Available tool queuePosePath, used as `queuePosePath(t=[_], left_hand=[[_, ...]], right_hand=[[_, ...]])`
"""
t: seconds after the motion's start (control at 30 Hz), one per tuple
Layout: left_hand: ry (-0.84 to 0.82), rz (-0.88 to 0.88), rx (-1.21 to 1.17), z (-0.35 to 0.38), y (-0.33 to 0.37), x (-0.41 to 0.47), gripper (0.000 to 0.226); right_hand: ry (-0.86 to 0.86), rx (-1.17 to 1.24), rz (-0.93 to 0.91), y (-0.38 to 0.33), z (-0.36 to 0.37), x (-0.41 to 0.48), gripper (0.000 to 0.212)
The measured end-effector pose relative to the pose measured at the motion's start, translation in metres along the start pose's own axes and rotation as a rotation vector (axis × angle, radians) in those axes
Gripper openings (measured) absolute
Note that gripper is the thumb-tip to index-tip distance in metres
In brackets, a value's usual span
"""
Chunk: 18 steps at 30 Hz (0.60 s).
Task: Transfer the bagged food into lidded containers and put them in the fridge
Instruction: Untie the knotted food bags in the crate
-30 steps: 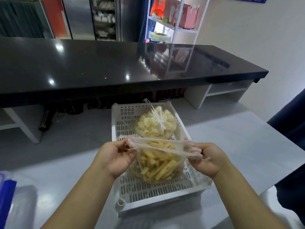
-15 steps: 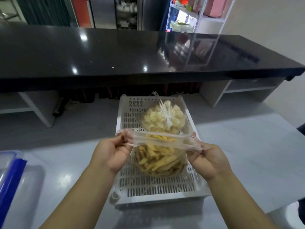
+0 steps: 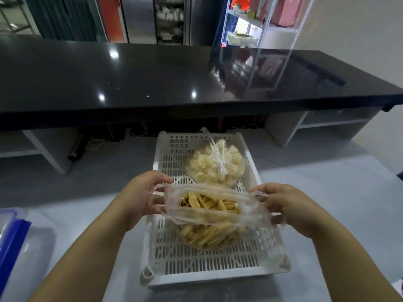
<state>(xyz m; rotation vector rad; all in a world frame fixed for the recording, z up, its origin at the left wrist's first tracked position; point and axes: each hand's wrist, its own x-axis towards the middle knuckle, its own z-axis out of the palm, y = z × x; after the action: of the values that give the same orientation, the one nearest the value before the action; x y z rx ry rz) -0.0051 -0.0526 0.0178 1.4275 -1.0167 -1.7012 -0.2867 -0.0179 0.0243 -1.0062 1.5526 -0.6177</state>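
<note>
Head view, centre of the frame: the left hand (image 3: 139, 197) and the right hand (image 3: 290, 208) each pinch one side of the mouth of a thin clear bag of yellow sticks (image 3: 209, 216), fingers curled on the film and the mouth pulled wide. The bag sits in the near half of a white slotted crate (image 3: 209, 267) on the grey tabletop (image 3: 327, 192). A knotted bag (image 3: 216, 164) lies in the far half. A clear container with a blue clip (image 3: 13, 236) shows at the lower left edge, well apart from the crate. Opening looks like the step in hand. To do it well, I'd spread the film gently so it doesn't tear, then lift with the mouth upward so nothing spills.
</note>
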Motion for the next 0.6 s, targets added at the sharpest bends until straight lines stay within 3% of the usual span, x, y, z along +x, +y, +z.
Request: queuePosePath(t=[0.17,0.3,0.43,0.6], left_hand=[[0.179,0.250,0.449,-0.001,0.026,0.020,0.016],[0.164,0.477,0.751,0.026,0.044,0.039,0.009],[0.038,0.557,1.143,0.055,0.045,0.071,0.027],[0.070,0.479,1.236,0.069,0.033,0.097,0.039]], right_hand=[[-0.045,-0.020,-0.152,-0.033,-0.036,0.005,0.038],[0.105,-0.150,-0.312,-0.056,-0.034,0.033,0.019],[0.194,-0.482,-0.426,-0.061,-0.018,0.070,0.018],[0.151,-0.767,-0.579,-0.067,0.000,0.098,0.031]])
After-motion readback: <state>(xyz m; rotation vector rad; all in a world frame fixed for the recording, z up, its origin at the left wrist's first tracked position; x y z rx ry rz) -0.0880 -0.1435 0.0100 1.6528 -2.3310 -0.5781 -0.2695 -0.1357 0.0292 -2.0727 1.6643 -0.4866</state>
